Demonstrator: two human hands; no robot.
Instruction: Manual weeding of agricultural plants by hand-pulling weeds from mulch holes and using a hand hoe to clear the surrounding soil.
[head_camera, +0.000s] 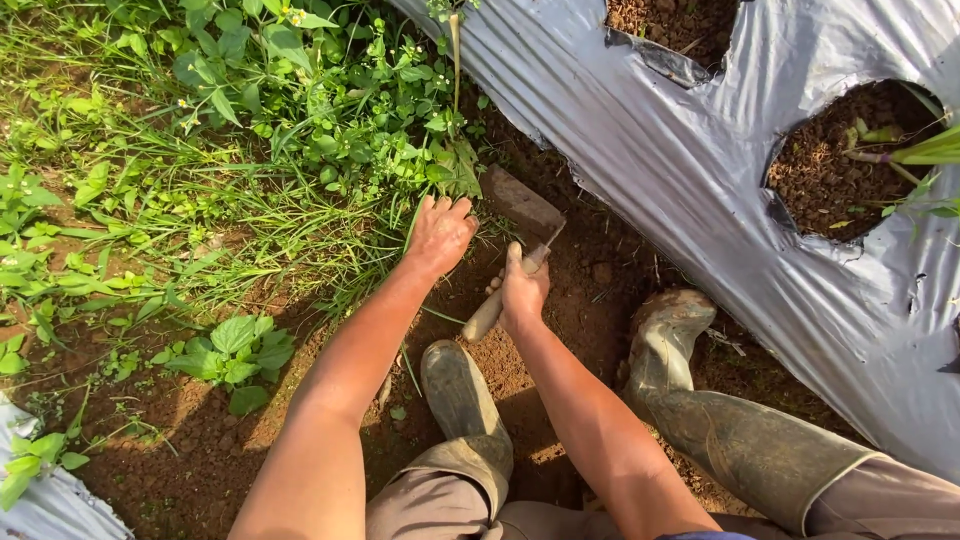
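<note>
My right hand (522, 292) clamps the hoe (512, 240); my left hand (438, 235) grips weeds (330, 120) near the silver mulch sheet's (680, 170) edge.

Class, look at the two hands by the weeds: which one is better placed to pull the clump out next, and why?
Probably the left hand: it already grips the weeds, while the right hand is occupied holding the hand hoe.

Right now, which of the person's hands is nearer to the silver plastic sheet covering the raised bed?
The right hand, gripping the small flat-bladed hoe, is nearer the silver plastic sheet. The left hand grips weeds farther left.
</note>
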